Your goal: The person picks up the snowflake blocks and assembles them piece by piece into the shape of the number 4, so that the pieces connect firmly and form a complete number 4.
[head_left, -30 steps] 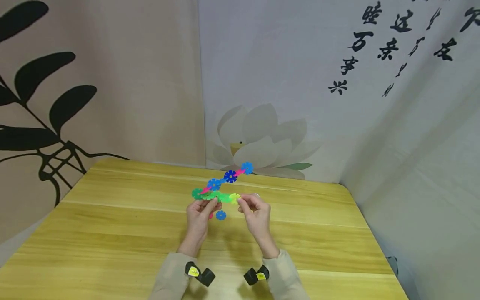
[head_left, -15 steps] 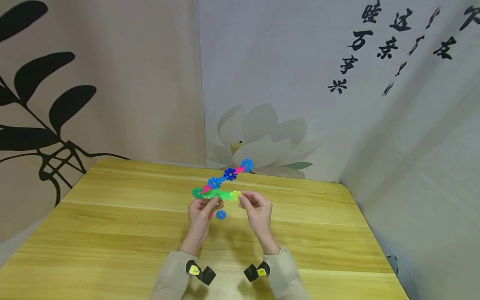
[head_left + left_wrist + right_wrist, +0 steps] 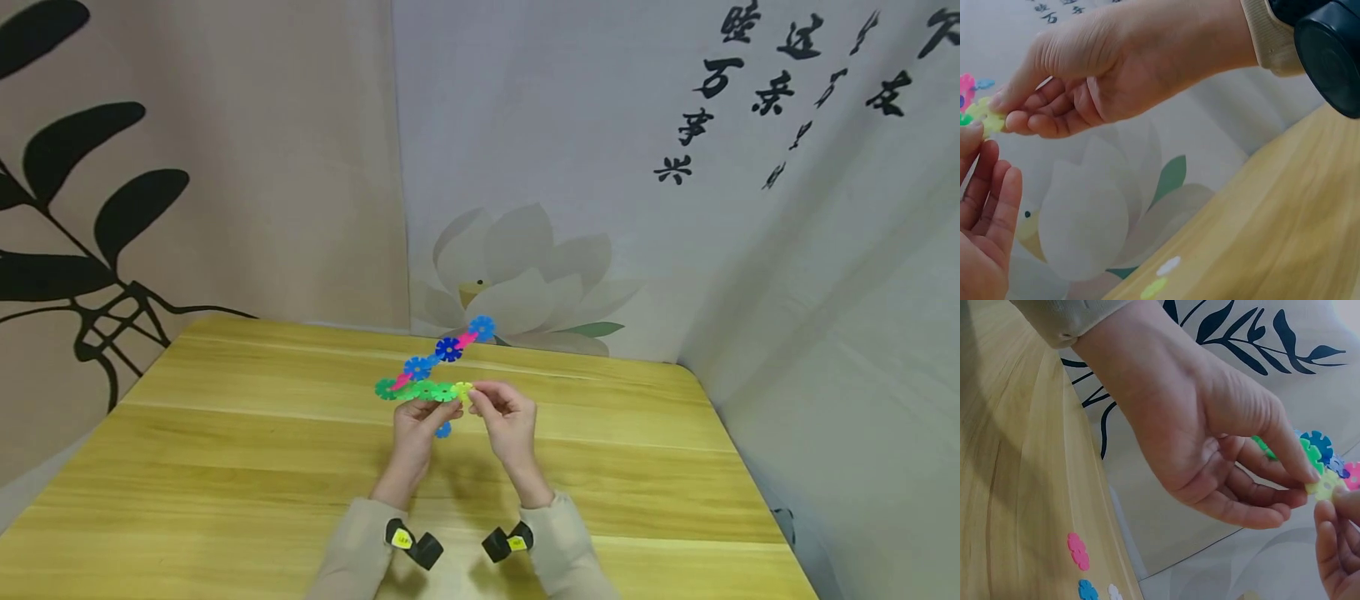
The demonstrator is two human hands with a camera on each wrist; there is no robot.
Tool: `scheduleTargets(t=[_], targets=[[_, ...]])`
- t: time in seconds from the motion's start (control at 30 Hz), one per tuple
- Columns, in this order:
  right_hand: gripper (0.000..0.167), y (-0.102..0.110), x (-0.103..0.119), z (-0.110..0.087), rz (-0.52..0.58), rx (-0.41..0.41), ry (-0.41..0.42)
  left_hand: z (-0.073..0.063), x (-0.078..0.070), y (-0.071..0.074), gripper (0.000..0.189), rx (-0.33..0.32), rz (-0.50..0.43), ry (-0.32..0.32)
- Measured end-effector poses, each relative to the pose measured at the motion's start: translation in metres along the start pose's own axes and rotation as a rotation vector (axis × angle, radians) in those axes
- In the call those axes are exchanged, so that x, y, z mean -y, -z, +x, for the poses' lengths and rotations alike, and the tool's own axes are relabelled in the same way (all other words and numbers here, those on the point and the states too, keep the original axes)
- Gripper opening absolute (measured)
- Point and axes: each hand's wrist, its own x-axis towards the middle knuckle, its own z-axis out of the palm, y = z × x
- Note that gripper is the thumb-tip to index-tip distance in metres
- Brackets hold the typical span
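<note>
A chain of flower-shaped plastic discs is held up over the table. Its lower row of green discs [image 3: 426, 391] ends at a yellow disc [image 3: 462, 390] on the right. A second branch of blue discs [image 3: 448, 349] and pink discs [image 3: 467, 339] rises to the upper right. My left hand [image 3: 414, 432] pinches the chain from below, where green meets yellow. With thumb and fingertips my right hand [image 3: 512, 421] pinches the yellow disc, also plain in the left wrist view [image 3: 988, 119]. The fingertips of both hands nearly meet there, partly covering the joint.
Loose discs lie on the wooden table [image 3: 645, 483]: a blue disc [image 3: 443, 430], a pink disc [image 3: 1079, 551], a white disc [image 3: 1168, 265] and a yellow-green disc [image 3: 1154, 287]. Fabric with printed plants and characters backs the table.
My left hand has slid right along the chain, closer to my right hand. The chain has shifted slightly left. The loose pink disc is now hidden in the head view.
</note>
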Motion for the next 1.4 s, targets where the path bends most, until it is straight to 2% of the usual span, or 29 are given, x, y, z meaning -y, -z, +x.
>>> scheduleTargets(t=[0.37,0.5,0.67,0.9,1.1,1.27,1.4], targets=[[0.007,-0.001,-0.003,-0.003,-0.049,-0.001,-0.089,0.0,-0.002,0.003,0.037,-0.051,0.002,-0.034],[0.011,0.006,-0.032,-0.006,-0.052,-0.013,-0.153,0.002,-0.003,0.007,0.036,-0.061,0.0,-0.039],[0.011,0.019,-0.072,-0.009,-0.192,-0.015,-0.292,0.002,-0.005,0.012,0.035,-0.063,-0.034,-0.046],[0.021,0.031,-0.105,-0.01,-0.421,0.111,-0.471,0.002,-0.008,0.015,0.039,-0.074,0.014,-0.021],[0.026,0.033,-0.119,-0.008,-0.523,0.187,-0.57,0.002,-0.009,0.016,0.036,-0.085,0.041,0.021],[0.031,0.029,-0.129,-0.004,-0.637,0.292,-0.545,0.002,-0.008,0.016,0.036,-0.091,0.032,0.004],[0.033,0.023,-0.131,-0.002,-0.712,0.337,-0.511,0.002,-0.007,0.016,0.036,-0.097,0.036,0.004]])
